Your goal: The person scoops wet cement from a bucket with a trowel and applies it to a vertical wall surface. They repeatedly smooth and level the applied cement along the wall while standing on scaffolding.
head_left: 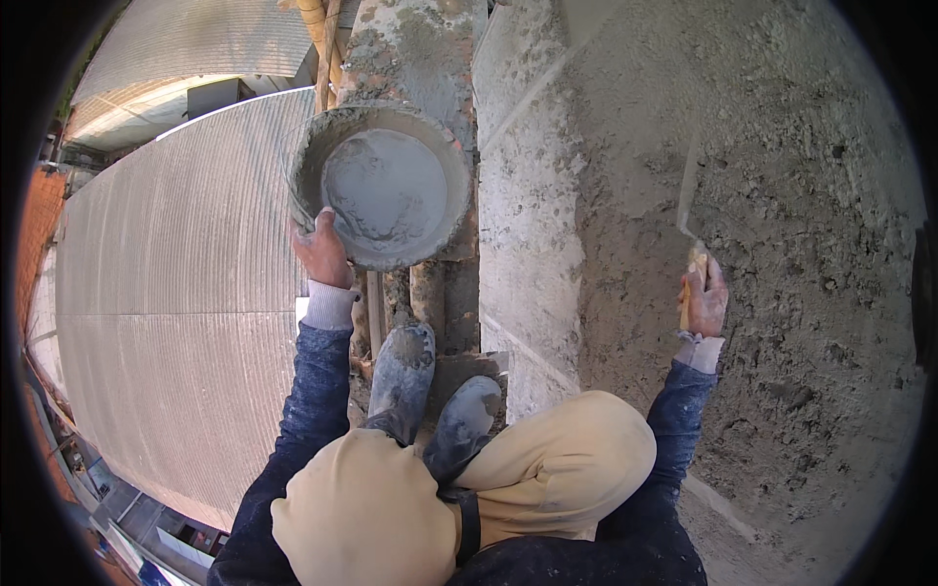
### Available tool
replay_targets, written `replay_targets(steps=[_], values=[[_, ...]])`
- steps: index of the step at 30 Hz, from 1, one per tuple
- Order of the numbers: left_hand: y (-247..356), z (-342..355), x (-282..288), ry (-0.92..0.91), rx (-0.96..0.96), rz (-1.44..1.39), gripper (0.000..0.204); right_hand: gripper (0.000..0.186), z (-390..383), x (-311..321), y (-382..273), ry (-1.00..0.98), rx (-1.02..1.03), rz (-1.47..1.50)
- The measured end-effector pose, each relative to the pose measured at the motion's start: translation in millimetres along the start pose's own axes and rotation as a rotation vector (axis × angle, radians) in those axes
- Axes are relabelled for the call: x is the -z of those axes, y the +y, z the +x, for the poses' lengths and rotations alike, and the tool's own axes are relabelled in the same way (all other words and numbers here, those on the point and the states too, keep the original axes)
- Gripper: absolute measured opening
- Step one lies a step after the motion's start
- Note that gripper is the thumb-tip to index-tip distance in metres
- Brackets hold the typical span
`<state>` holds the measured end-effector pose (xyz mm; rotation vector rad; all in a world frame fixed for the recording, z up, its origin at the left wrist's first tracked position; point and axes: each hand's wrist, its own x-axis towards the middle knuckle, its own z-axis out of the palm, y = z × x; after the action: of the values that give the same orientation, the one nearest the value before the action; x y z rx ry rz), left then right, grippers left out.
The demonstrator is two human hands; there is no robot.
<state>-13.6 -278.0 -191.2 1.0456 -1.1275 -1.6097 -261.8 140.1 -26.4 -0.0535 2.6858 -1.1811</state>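
Observation:
My left hand (325,256) grips the near-left rim of a round, mortar-crusted bucket (452,210), its thumb over the edge. Wet grey mortar (386,186) lies inside, smooth on top. Out to the right, my right hand (705,298) is wrapped round the wooden handle of a trowel (690,190). The trowel's thin blade is seen edge-on, along the mortar-covered wall (782,293); whether it touches the wall I cannot tell. Rough, pitted mortar covers the wall around this hand, with a smoother stretch farther up.
My boots (403,371) stand on a narrow scaffold of planks and poles (427,298). A mortar-spattered board (405,59) extends beyond the bucket. Between scaffold and wall runs a pale ledge (528,225). Corrugated roofs (186,293) lie far below on the left, past the scaffold's edge.

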Motion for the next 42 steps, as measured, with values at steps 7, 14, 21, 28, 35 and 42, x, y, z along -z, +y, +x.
replay_targets(steps=[7,14,21,28,35,42], values=[[12.5,-19.4,-29.4,-0.060,-0.168,0.125,0.067,0.046,-34.0,-0.6,-54.1,0.023,0.700,-0.503],[39.4,-50.5,-58.3,-0.011,-0.123,0.462,0.067,0.042,-35.7,-184.5,-105.2,-0.222,1.058,-0.792],[34.3,-37.2,-54.0,-0.062,-0.257,0.305,0.049,0.044,-45.7,-189.1,-64.3,-0.498,0.741,-0.448],[22.2,-23.1,-35.9,-0.080,-0.209,0.141,0.051,0.052,-50.9,-123.1,-68.6,-0.604,0.555,-0.185],[14.8,-18.5,-32.8,0.000,-0.181,0.205,0.046,0.058,-22.4,14.0,-51.8,-0.375,-0.072,0.055],[24.2,-26.8,-37.8,0.042,-0.170,0.291,0.045,0.054,-92.4,135.4,-116.3,0.151,0.208,-0.054]])
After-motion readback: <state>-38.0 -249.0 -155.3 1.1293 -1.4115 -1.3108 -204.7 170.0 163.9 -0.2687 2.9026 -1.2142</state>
